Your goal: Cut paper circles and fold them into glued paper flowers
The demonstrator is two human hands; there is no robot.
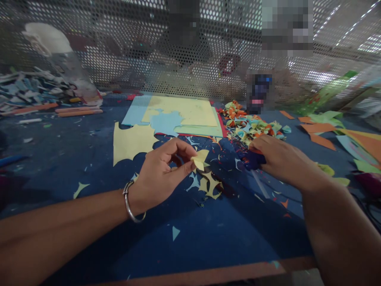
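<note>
My left hand (162, 172), with a metal bangle on the wrist, pinches a small folded yellow paper piece (200, 159) between thumb and fingers above the blue table (208, 234). My right hand (279, 159) is closed on a dark blue tool (253, 161), probably scissors, whose blade lies low on the table. Yellow and blue paper offcuts (208, 184) lie just below the held piece. A cut yellow sheet (132, 143) lies left of my left hand.
A stack of yellow, light blue and green sheets (181, 115) lies at the back. A heap of small folded coloured paper pieces (253, 125) sits behind my right hand. Orange and green scraps (327, 131) lie right. A perforated metal screen (119, 51) closes the far side.
</note>
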